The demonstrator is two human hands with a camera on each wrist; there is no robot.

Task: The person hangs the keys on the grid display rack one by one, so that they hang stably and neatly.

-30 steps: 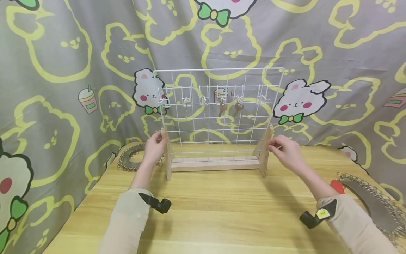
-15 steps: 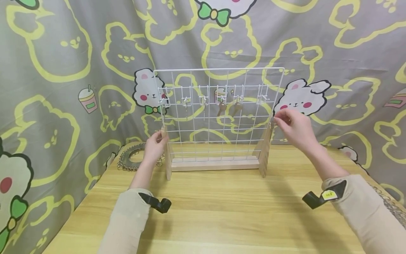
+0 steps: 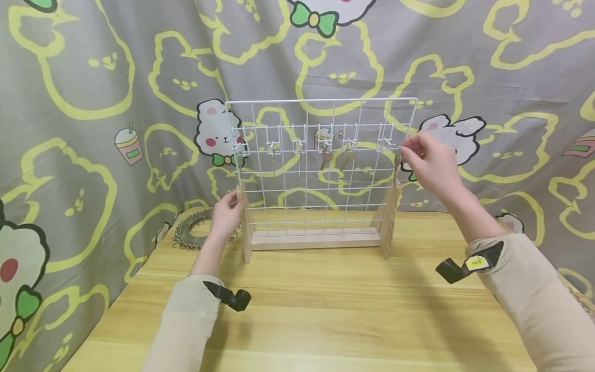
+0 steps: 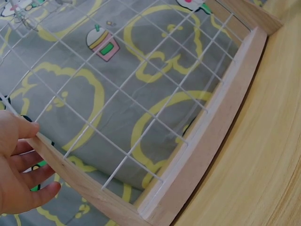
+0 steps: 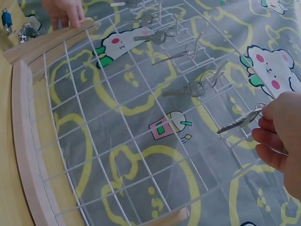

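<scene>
A white wire grid rack [image 3: 321, 99] stands upright between two wooden side posts on the table. My left hand [image 3: 226, 214] holds the top of the left wooden post [image 4: 70, 172], thumb on its near face. Several white hooks [image 3: 324, 144] hang in a row on the grid, and keys [image 5: 157, 36] dangle from some of them. At the grid's right edge my right hand [image 3: 432, 163] pinches a key [image 5: 237, 123] by its small ring, near the rightmost hook [image 3: 386, 144]. The key points down, just above the right wooden post [image 3: 389, 219].
A grey oval plate edged with metal rings [image 3: 186, 235] lies behind my left forearm. Another ringed piece [image 3: 581, 300] is mostly hidden by my right sleeve. A patterned grey curtain [image 3: 279, 67] hangs close behind the rack. The wooden tabletop [image 3: 316, 305] extends in front.
My right hand has risen from beside the right wooden post to near hook height, carrying the key. The left hand and the rack stay where they were.
</scene>
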